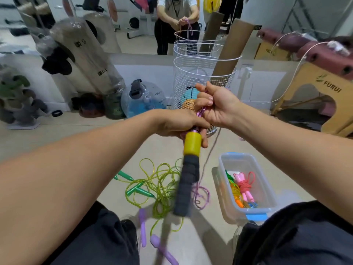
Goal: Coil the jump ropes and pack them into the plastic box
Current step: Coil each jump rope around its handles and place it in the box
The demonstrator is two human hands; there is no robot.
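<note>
Closest to us, at the bottom of the frame, we see our dark trousers [95, 241] and two purple handles [154, 243] lying on the floor [57, 142] between our knees. Just above them lies a messy green rope [160, 184] with green handles, and a bit of purple rope [200, 194] curls beside it. At the lower right sits the plastic box [267, 192] with blue clips. Inside it we see coiled ropes, a pink one [243, 183] and an orange one [236, 194].

In the middle of the frame are our hands. Our left hand [179, 123] wraps around the top of a handle [188, 173] that has a yellow end and a black foam grip hanging down. Our right hand [215, 106] is curled and pinches the purple rope just above the left hand. The two hands touch.

Farther back stands a white wire basket [202, 73] with balls in it and cardboard tubes. To its left is a blue water jug [143, 98]. At the far right is a wooden stool [315, 92]. At the top, a mirror [133, 16] shows a person holding the rope.
</note>
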